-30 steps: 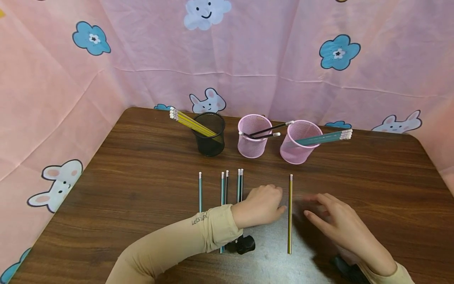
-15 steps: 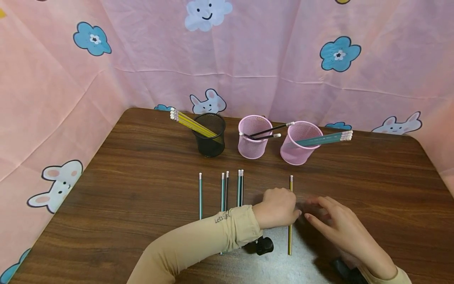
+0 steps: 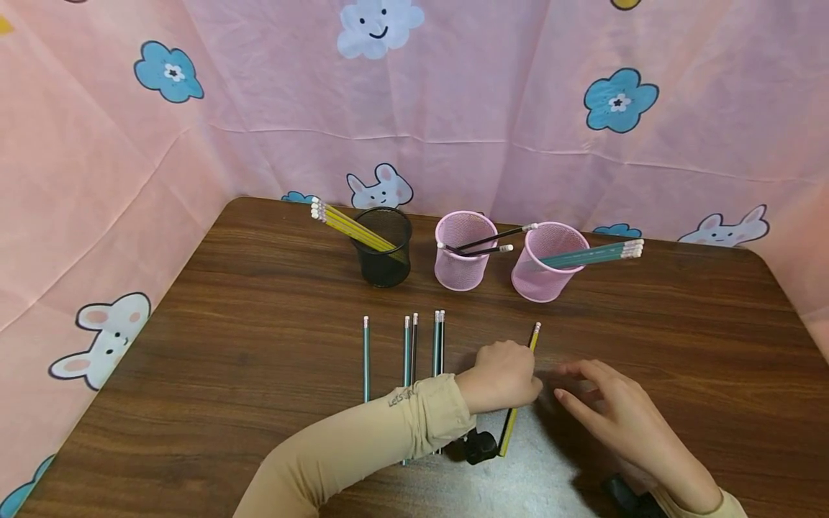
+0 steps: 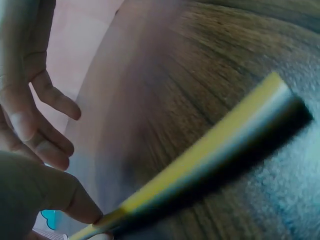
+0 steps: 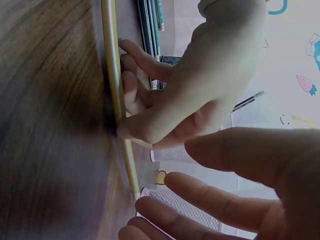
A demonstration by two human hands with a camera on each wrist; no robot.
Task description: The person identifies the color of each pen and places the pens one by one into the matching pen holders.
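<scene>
My left hand point(image 3: 501, 378) pinches a yellow pencil point(image 3: 509, 432) between thumb and fingers near its middle. The pencil slants, its white eraser end pointing away to the right. In the left wrist view the fingertips meet on the yellow pencil point(image 4: 210, 155), whose other end reaches over the wood. The right wrist view shows the left hand point(image 5: 200, 90) gripping it just over the tabletop. My right hand point(image 3: 624, 410) is held to the right of the pencil, fingers apart and relaxed, with nothing in it.
Left of the pencil lie teal pencils point(image 3: 365, 360) and black pencils point(image 3: 415, 345), partly under the left sleeve. Behind stand a black mesh cup point(image 3: 383, 270) with yellow pencils, a pink mesh cup point(image 3: 460, 273) with black pencils, and a tilted pink cup point(image 3: 537, 284) with teal ones.
My left hand has moved right to the yellow pencil and taken hold of it. The pencil has turned from straight to slanted. My right hand has hardly moved.
</scene>
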